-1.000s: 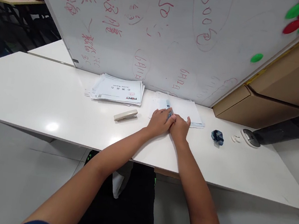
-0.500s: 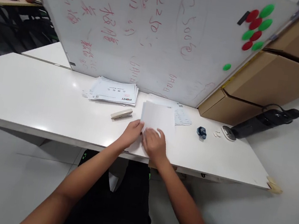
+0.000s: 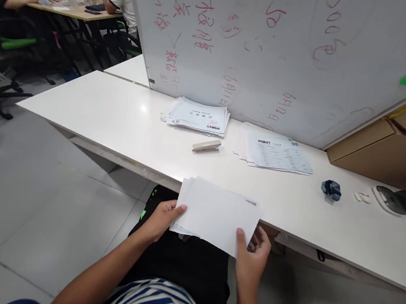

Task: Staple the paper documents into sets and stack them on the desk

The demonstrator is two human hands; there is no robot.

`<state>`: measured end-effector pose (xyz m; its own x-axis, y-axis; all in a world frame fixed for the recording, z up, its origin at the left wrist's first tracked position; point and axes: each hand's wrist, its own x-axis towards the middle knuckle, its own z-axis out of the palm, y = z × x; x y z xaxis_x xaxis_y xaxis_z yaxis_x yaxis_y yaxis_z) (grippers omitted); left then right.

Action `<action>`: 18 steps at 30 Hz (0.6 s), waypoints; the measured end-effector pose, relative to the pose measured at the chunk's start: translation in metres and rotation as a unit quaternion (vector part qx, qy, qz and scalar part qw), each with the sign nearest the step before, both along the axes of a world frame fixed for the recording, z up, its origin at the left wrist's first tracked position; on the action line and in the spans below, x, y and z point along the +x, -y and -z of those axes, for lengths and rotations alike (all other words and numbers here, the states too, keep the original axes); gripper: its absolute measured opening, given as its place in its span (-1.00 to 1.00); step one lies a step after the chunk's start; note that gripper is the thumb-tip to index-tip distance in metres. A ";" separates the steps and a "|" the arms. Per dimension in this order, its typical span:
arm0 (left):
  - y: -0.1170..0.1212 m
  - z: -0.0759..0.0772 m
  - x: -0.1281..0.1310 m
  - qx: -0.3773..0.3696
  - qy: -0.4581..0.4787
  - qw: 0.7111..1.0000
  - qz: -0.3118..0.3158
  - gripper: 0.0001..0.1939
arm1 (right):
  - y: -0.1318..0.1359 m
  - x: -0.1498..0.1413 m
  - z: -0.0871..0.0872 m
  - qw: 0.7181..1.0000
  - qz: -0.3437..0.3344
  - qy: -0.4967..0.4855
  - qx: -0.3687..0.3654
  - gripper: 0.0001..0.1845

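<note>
I hold a small sheaf of white papers point(image 3: 217, 214) in front of me, below the near edge of the white table point(image 3: 124, 121). My left hand point(image 3: 161, 219) grips the sheaf's left edge, thumb on top. My right hand point(image 3: 251, 257) pinches its lower right corner, thumb on the sheet and fingers behind. On the table beyond lie a printed paper stack point(image 3: 278, 153), a second stack point(image 3: 197, 117) further left, and a beige stapler point(image 3: 206, 146) between them.
A whiteboard point(image 3: 278, 47) with red writing leans at the table's back, a cardboard box point(image 3: 396, 149) to its right. A small blue object point(image 3: 331, 189) and a round device point(image 3: 389, 198) lie at right. People sit at desks far left.
Both hands lifted a sheaf off the right-hand stack and drew it back over the near table edge toward my lap. The view has turned left.
</note>
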<state>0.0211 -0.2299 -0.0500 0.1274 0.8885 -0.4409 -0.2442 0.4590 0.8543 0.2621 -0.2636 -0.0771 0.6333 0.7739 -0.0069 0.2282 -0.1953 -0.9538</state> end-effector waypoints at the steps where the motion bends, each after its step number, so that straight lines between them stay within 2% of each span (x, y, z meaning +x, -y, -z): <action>1: 0.000 0.000 0.000 -0.005 -0.003 1.000 0.002 -0.59 | 0.000 0.005 -0.002 0.993 -0.034 -0.105 -0.039 -0.24; 3: -0.001 -0.002 0.000 -0.007 -0.017 1.000 0.005 -0.59 | 0.002 0.014 -0.005 0.958 -0.087 -0.258 -0.087 -0.24; 4: -0.002 -0.003 0.001 -0.004 -0.028 1.000 0.008 -0.59 | 0.002 0.018 -0.007 0.947 -0.095 -0.292 -0.096 -0.27; 7: -0.003 -0.007 0.006 0.043 -0.056 0.997 -0.008 -0.58 | 0.003 0.023 -0.008 0.947 -0.077 -0.298 -0.091 -0.36; 11: -0.001 -0.008 0.011 0.144 -0.090 0.982 -0.079 -0.35 | 0.004 0.023 -0.007 0.949 -0.065 -0.298 -0.079 -0.38; 12: 0.000 -0.007 0.012 0.160 -0.112 0.977 -0.081 -0.35 | 0.004 0.022 -0.008 0.949 -0.061 -0.301 -0.072 -0.37; 15: 0.001 -0.006 0.011 0.174 -0.164 0.970 -0.050 -0.52 | 0.005 0.019 -0.013 0.946 -0.052 -0.314 -0.053 -0.31; 18: -0.002 -0.007 0.009 0.171 -0.120 0.977 -0.051 -0.60 | 0.005 0.016 -0.017 0.945 -0.054 -0.321 -0.040 -0.27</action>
<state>0.0297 -0.2281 -0.0432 -0.0397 0.9918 -0.1217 -0.0481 0.1197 0.9916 0.2779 -0.2691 -0.0602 0.3967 0.8143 -0.4238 -0.3702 -0.2806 -0.8855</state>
